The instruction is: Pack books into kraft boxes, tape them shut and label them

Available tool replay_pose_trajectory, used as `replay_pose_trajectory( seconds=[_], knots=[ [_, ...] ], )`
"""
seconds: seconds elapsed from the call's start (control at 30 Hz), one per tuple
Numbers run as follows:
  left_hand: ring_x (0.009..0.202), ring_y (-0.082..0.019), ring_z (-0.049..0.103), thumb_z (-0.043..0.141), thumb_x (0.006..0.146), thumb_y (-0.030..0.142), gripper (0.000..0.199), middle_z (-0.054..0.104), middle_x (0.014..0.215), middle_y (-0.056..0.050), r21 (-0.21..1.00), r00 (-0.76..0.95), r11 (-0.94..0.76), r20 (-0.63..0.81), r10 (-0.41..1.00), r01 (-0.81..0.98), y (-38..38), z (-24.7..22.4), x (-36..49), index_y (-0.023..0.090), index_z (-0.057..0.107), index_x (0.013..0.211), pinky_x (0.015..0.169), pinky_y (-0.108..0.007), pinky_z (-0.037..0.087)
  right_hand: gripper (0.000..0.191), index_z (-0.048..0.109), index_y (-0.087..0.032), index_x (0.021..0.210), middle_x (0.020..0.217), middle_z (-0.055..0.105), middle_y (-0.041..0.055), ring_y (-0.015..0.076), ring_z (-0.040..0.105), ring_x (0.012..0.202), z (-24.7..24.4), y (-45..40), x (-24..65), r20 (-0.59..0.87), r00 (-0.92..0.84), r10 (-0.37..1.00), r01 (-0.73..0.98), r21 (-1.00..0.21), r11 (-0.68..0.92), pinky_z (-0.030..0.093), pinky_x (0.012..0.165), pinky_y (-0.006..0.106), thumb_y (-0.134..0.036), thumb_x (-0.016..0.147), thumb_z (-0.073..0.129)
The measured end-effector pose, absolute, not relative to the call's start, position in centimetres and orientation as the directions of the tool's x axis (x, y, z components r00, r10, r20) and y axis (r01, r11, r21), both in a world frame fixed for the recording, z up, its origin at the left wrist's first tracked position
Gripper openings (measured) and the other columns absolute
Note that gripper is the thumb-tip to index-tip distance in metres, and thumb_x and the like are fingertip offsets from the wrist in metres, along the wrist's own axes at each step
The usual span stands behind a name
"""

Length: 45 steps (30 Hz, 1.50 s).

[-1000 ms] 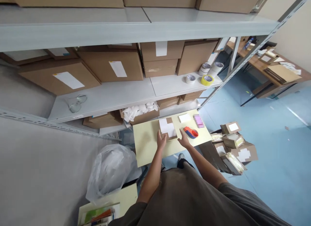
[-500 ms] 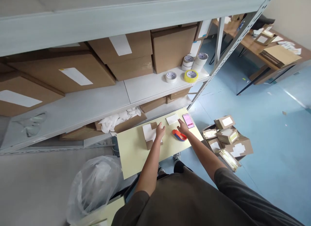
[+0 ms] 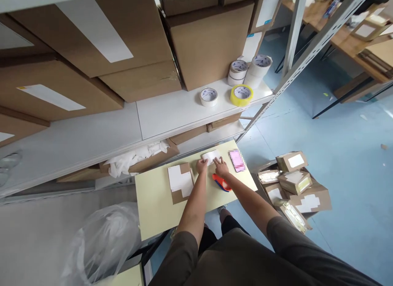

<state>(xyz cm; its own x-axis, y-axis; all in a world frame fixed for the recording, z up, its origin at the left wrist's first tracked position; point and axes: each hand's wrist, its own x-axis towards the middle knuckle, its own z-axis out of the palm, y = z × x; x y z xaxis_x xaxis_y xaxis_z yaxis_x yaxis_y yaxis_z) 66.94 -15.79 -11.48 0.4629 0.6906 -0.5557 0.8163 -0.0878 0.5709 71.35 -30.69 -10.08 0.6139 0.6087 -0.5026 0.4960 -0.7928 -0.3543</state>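
Note:
A small white paper piece (image 3: pixel 210 156) lies near the far edge of the pale yellow table (image 3: pixel 153 204). My left hand (image 3: pixel 201 166) pinches its left corner. The fingers of my right hand (image 3: pixel 220 166) are spread, their tips touching the paper's right side. Just below my right hand is an orange and blue tape dispenser (image 3: pixel 221 182), partly covered by my wrist. To the right lies a pink-screened phone (image 3: pixel 237 160). Left of my left forearm rests a flat cardboard box with white labels (image 3: pixel 180 182).
On the shelf (image 3: pixel 172 114) stand large cartons (image 3: pixel 211 44), white tape rolls (image 3: pixel 209 96) and a yellow one (image 3: pixel 241 95). Small packed boxes (image 3: pixel 294 161) fill a container on the floor at right. A clear plastic bag (image 3: pixel 107 237) sits at lower left.
My left hand has left the labelled box's edge and taken the white paper's corner. My right hand has moved left onto the paper. The camera view has shifted closer to the shelf.

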Motion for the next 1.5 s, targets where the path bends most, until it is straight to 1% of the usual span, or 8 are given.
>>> replay_pose_trajectory(
  seconds=[0.4,0.67,0.83,0.97,1.1,1.2,1.3,1.5],
  knots=[
    [0.141,-0.031,0.057,0.065,0.084,0.013,0.064,0.068,0.143,-0.015,0.687,0.716,-0.375,-0.306,0.627,0.622,-15.1,-9.2,67.4,0.022,0.062,0.148,0.120,-0.043,0.042,0.086,0.045,-0.025,0.166,0.161,0.059,0.0091,0.0313,0.021,0.167,-10.0,-32.6,72.4,-0.428,0.641,0.637,0.352,-0.574,-0.740,0.042,0.125,0.050,-0.007,0.083,0.056],
    [0.124,-0.030,0.063,0.081,0.078,0.017,0.022,0.074,0.114,-0.011,0.666,0.902,-0.611,-0.357,0.243,0.428,-12.7,-5.8,68.8,0.023,0.082,0.099,0.114,-0.037,0.047,0.070,0.053,-0.021,0.157,0.156,0.059,0.0158,0.0316,0.054,0.146,-7.7,-32.7,74.5,-0.370,0.784,0.498,0.072,-0.742,-0.666,0.047,0.119,0.045,-0.035,0.090,0.067],
    [0.116,-0.029,0.067,0.088,0.070,0.026,0.022,0.078,0.102,-0.006,0.749,0.945,-0.592,-0.321,0.067,0.296,-11.0,-2.0,70.1,0.023,0.086,0.092,0.105,-0.033,0.052,0.058,0.072,-0.018,0.116,0.110,0.077,0.0115,0.0278,0.071,0.097,-3.9,-33.3,77.0,-0.417,0.730,0.542,-0.153,-0.872,-0.466,0.060,0.085,0.039,-0.057,0.074,0.082],
    [0.101,-0.027,0.072,0.088,0.068,0.035,0.024,0.081,0.099,-0.006,0.794,0.930,-0.542,-0.362,-0.059,0.274,-9.3,0.8,70.7,0.020,0.084,0.087,0.098,-0.035,0.054,0.052,0.068,-0.019,0.086,0.083,0.074,0.0055,0.0239,0.069,0.081,-1.4,-35.9,79.3,-0.377,0.729,0.572,-0.212,-0.918,-0.336,0.058,0.076,0.035,-0.060,0.062,0.089],
    [0.095,-0.024,0.073,0.087,0.071,0.041,0.028,0.081,0.096,-0.007,0.857,0.927,-0.449,-0.348,-0.143,0.253,-9.3,2.8,71.2,0.018,0.082,0.085,0.092,-0.032,0.055,0.056,0.075,-0.016,0.099,0.091,0.078,0.0090,0.0271,0.072,0.086,0.8,-38.1,81.2,-0.388,0.728,0.566,-0.142,-0.892,-0.429,0.060,0.080,0.039,-0.056,0.064,0.090],
    [0.094,-0.023,0.071,0.086,0.071,0.044,0.032,0.081,0.095,-0.007,0.878,0.925,-0.417,-0.333,-0.181,0.234,-9.9,3.9,71.8,0.018,0.083,0.090,0.089,-0.031,0.055,0.064,0.075,-0.021,0.127,0.123,0.078,0.0120,0.0323,0.071,0.115,2.6,-38.2,82.0,-0.234,0.807,0.542,0.117,-0.836,-0.536,0.057,0.102,0.047,-0.041,0.069,0.091],
    [0.093,-0.024,0.071,0.085,0.072,0.043,0.034,0.081,0.096,-0.008,0.880,0.928,-0.423,-0.319,-0.191,0.215,-10.2,4.8,72.3,0.018,0.084,0.095,0.089,-0.032,0.055,0.060,0.076,-0.027,0.132,0.143,0.071,0.0089,0.0333,0.058,0.141,4.3,-36.6,82.2,-0.088,0.707,0.701,0.392,-0.776,-0.493,0.044,0.121,0.049,-0.030,0.074,0.089],
    [0.090,-0.023,0.069,0.081,0.075,0.040,0.033,0.081,0.096,-0.008,0.863,0.924,-0.465,-0.324,-0.205,0.199,-9.4,6.0,71.3,0.017,0.084,0.098,0.086,-0.032,0.054,0.018,0.083,-0.023,0.099,0.103,0.082,0.0065,0.0261,0.074,0.099,5.1,-32.5,80.9,-0.225,0.449,0.865,0.366,-0.837,-0.407,0.056,0.097,0.039,-0.036,0.087,0.077]
  ],
)
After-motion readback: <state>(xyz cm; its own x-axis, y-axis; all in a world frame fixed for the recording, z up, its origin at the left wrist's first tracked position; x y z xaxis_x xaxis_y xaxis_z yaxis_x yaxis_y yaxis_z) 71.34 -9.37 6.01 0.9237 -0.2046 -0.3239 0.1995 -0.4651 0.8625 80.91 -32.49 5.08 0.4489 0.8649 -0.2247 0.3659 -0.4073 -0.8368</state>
